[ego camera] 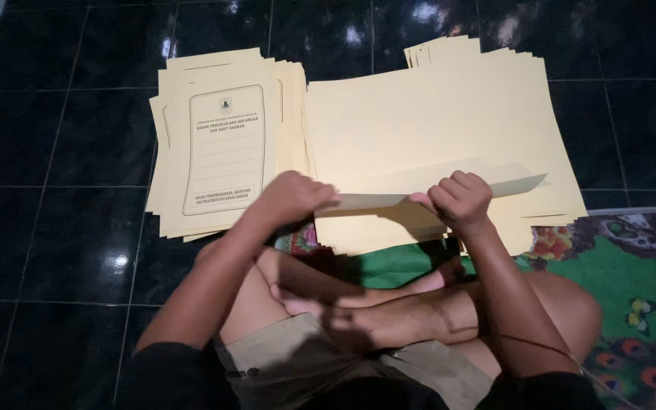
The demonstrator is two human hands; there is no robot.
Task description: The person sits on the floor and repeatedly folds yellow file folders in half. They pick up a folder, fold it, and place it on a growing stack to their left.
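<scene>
1. Seated cross-legged on the dark tiled floor, at the edge of a green patterned mat.
2. Left hand curled shut around the near-left edge of a cream sheet, fingers tucked under, thumb side on top.
3. Right hand closed in a pinch on the same near edge, further right, gripping the turned-up flap.
4. Hands apart, each clamped on that one sheet; nothing else held.
5. Sheet lying on top of the right-hand stack of plain cream sheets, near edge lifted and bent back toward the far side, fold line running across between the two hands.
6. Second stack just beside it on the left: printed cover sheets with a framed panel and small emblem, fanned a little, touching or nearly touching the plain stack.
7. Step in hand, by the look of it: folding the top sheet, with the crease begun but not pressed flat.
8. Next move probably calls for carrying the flap over evenly so both corners meet the far edge, then running along the fold to set it.
9. Worth watching: lower sheets dragging along with the top one, and the flap skewing toward the right corner.
</scene>
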